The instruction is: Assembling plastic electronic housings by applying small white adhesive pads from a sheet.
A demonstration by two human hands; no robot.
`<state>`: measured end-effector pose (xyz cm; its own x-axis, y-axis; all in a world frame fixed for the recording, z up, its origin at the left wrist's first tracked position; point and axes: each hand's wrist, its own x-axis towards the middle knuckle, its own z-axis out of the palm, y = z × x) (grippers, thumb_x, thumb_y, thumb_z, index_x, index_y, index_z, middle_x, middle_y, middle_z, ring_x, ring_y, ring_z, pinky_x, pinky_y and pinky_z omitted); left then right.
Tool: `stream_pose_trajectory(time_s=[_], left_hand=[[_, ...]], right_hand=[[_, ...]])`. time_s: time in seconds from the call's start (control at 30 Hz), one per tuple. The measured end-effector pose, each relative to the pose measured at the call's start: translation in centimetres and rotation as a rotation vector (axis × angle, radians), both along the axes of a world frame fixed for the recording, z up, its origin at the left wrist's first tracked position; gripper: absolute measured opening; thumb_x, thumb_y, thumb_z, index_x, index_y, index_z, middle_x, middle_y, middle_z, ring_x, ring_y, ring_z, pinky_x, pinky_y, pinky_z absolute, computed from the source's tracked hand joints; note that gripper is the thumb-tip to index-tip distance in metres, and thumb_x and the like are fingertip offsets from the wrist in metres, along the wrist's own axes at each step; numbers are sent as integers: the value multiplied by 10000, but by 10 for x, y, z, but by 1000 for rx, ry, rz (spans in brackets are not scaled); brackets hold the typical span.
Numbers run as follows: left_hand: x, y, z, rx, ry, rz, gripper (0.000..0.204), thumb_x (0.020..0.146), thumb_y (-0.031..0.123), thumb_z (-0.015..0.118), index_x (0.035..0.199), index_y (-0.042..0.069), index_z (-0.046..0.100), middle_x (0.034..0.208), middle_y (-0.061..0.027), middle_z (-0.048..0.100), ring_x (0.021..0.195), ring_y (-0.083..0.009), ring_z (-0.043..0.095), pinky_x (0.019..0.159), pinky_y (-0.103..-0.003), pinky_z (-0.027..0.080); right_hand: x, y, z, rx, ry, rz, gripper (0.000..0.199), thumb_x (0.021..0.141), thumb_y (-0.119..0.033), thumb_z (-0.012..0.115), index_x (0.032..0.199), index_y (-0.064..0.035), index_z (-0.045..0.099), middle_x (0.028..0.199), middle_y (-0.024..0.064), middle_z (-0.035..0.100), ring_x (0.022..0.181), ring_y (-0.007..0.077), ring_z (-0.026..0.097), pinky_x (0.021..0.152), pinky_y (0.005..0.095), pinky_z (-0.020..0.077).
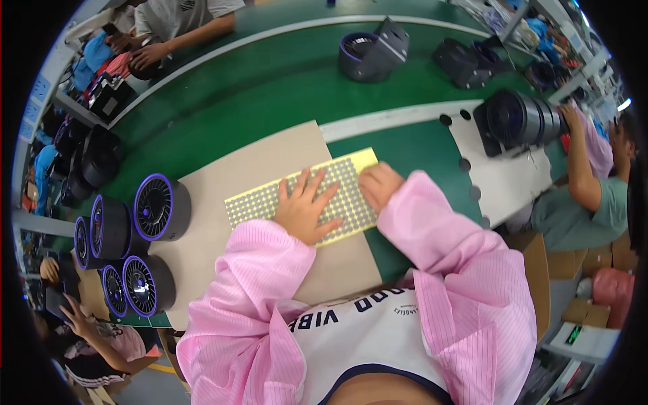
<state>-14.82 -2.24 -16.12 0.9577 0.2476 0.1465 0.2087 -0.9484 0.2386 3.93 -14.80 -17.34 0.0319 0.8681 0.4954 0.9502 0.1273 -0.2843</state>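
A yellow sheet (365, 158) covered with rows of small grey round pads lies aslant in front of me, partly on a beige board (202, 182). My left hand (304, 208) is spread open and flat on the sheet's middle, holding nothing. At the sheet's right end is my right hand (380, 185), its fingers curled together against the dots near the edge. Whatever those fingertips hold, if anything, is hidden. Left of the sheet stand several black round fan units (162, 208) with purple rims, some stacked.
The green bench (263, 88) carries a fan in a dark housing (364, 57) and another dark unit (466, 62) farther back. At right, a co-worker's hand (572, 120) touches a stack of dark round units (523, 118). Other people work at far left and lower left.
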Motion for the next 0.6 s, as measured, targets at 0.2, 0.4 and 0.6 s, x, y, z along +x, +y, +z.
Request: stream_pose_trajectory(time_s=[0.2,0.4,0.6], left_hand=[[6,0,6,-41,47,24,627,734,445,589,1254,134,427,1341,-136,334,1258,-345,271,972,-578,202],[13,6,4,-105,-115,193,600,730,386,605,1211,61,454,1290,-157,389,1227,-337,328,985,-491,250],[25,-2,8,-28,-25,292,584,732,400,597,1204,87,457,1306,-130,381,1245,-308,310,994,-502,237]], right_hand=[[15,-9,-7,55,9,42,119,618,-64,538,736,-43,536,767,85,516,756,262,509,612,341,450],[17,-4,-18,70,-25,46,99,639,-116,531,719,-58,537,715,62,481,719,229,497,588,325,449],[20,-3,-23,-1,-25,100,130,642,-98,525,760,-45,540,764,82,497,754,242,505,617,326,455]])
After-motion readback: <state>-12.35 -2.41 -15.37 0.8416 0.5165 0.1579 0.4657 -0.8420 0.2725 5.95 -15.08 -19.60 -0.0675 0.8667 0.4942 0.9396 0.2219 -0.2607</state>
